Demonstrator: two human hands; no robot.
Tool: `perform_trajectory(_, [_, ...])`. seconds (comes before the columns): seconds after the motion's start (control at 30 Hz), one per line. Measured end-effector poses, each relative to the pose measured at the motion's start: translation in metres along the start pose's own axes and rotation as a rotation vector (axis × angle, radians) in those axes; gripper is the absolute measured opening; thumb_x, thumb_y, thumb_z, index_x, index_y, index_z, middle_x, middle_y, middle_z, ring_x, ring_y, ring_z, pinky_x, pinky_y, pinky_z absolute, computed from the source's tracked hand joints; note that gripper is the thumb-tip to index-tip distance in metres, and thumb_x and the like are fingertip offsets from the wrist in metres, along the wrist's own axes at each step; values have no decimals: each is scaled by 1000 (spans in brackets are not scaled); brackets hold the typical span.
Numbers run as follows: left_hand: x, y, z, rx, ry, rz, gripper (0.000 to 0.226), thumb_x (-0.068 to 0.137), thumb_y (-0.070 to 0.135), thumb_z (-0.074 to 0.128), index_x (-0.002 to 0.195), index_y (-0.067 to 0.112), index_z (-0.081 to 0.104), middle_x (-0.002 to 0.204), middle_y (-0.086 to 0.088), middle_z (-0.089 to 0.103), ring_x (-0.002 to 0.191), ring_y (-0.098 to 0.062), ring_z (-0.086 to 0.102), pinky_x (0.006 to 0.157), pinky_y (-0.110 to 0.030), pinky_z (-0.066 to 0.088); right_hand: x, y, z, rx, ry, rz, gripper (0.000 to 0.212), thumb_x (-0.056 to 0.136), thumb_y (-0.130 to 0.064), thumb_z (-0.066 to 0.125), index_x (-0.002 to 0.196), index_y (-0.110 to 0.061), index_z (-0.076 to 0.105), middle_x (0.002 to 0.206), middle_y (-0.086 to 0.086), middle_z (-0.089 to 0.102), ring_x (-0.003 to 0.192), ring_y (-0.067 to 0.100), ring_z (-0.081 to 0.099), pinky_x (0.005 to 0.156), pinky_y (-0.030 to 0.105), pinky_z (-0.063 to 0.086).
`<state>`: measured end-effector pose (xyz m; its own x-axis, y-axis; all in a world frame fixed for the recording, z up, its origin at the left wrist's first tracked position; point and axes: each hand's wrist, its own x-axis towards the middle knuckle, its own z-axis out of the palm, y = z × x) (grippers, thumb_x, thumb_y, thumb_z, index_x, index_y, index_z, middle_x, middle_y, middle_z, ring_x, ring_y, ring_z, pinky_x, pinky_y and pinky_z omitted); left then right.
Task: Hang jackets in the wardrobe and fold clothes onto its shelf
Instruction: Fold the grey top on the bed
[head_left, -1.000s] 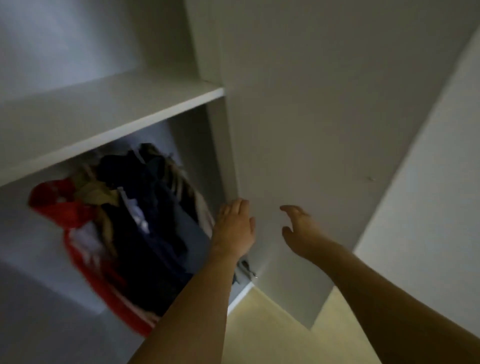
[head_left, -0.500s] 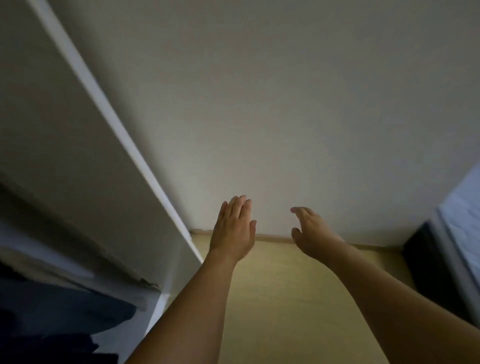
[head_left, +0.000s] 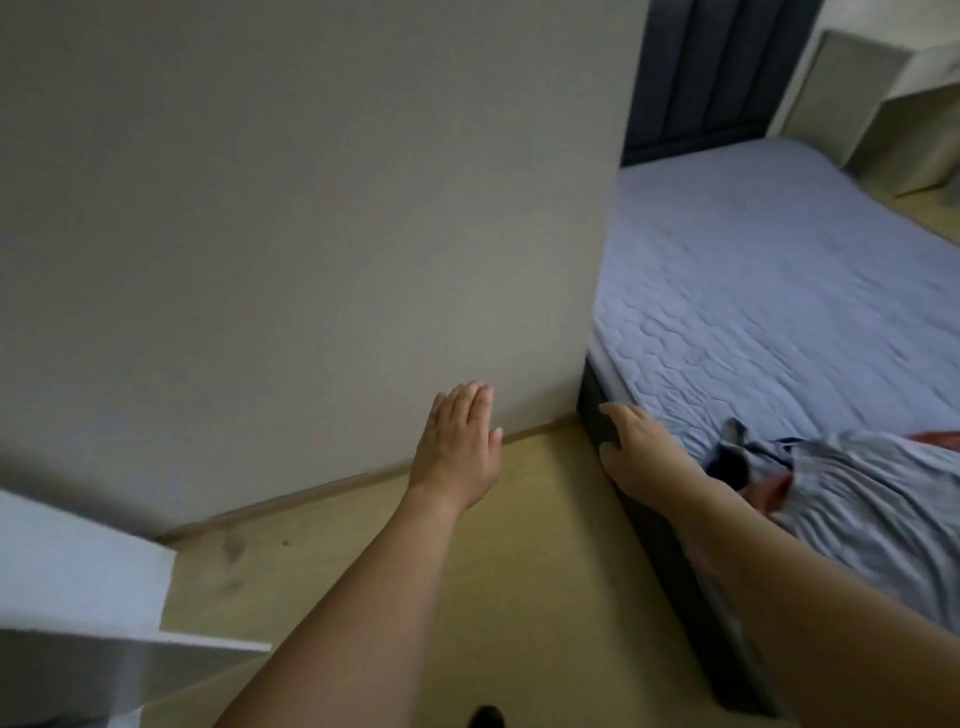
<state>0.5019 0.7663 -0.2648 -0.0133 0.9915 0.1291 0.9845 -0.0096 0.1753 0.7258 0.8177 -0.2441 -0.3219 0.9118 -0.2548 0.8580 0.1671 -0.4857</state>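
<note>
A pile of clothes (head_left: 857, 493) lies on the near corner of the bed, mostly grey striped fabric with dark blue and red pieces showing. My right hand (head_left: 641, 452) hovers empty over the bed's dark edge just left of the pile, fingers relaxed. In the middle of the view my left hand (head_left: 460, 447) is stretched forward with straight fingers and holds nothing, in front of the wall's base. A white corner of the wardrobe (head_left: 78, 582) shows at the lower left; its inside is out of sight.
A bed (head_left: 779, 270) with a blue-grey quilted cover and a dark headboard (head_left: 711, 67) fills the right side. A plain wall (head_left: 311, 208) stands ahead. Light wooden floor (head_left: 467, 545) lies between wardrobe and bed. White furniture (head_left: 857, 93) stands at the far right.
The view has swung right, from the wardrobe with its hanging clothes to the wall and then the bed. Both hands stay raised and empty.
</note>
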Motion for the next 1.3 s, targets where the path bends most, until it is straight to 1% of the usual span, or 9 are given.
perform_trajectory(0.3, [89,238,101,-40,-139,-4,56,99,34,42,150,13,30,157,-6,29,144,-21,24,120,-36,6,2,261,-103,55,11,157,52,91,-9,49,141,-3,40,147,14,40,135,28,37,107,32,28])
perform_trajectory(0.47, [111,312,145,-80,-290,-45,54,97,32,45,147,13,36,152,-7,36,141,-22,31,119,-35,18,13,360,-151,91,-60,250,53,92,-9,46,144,-5,36,149,12,37,138,25,32,108,31,27])
perform_trajectory(0.6, [150,353,202,-229,-414,-166,40,96,26,48,134,12,49,138,-9,50,126,-28,48,103,-36,39,47,443,-172,52,-19,307,55,89,-9,51,143,-6,39,148,14,40,137,26,35,110,31,25])
perform_trajectory(0.8, [201,446,331,-425,-686,-398,29,94,33,48,119,18,54,121,-6,61,105,-27,58,83,-32,44,135,580,-161,-47,-182,298,55,92,-16,50,145,-8,37,149,14,38,137,27,36,110,30,26])
perform_trajectory(0.9, [215,486,397,-466,-762,-463,18,85,49,44,101,48,51,118,0,63,103,-25,60,84,-35,48,195,644,-136,-88,-273,272,52,93,-18,49,143,-8,39,148,15,39,136,28,38,108,31,28])
perform_trajectory(1.0, [224,507,458,-488,-707,-580,35,78,65,36,106,86,33,114,26,62,104,-15,62,89,-38,51,257,699,-100,-128,-352,225,50,95,-20,45,144,-10,37,149,15,39,134,30,40,108,34,32])
perform_trajectory(1.07, [223,515,494,-410,-720,-700,44,83,63,37,126,71,37,123,20,61,105,-20,62,90,-39,51,291,727,-74,-167,-412,186,49,97,-23,43,144,-10,38,147,16,40,132,33,41,106,36,33])
perform_trajectory(1.17, [215,526,542,-351,-882,-868,68,92,60,39,145,18,38,147,-10,44,129,-30,46,108,-41,38,330,761,-37,-203,-470,164,47,97,-31,42,140,-9,40,145,16,42,130,35,43,107,41,36])
perform_trajectory(1.3, [208,526,561,-259,-893,-906,77,89,66,40,146,14,31,153,-9,30,139,-30,29,113,-40,27,359,790,3,-267,-518,205,55,97,-45,37,141,-13,36,147,13,42,133,34,41,111,47,25])
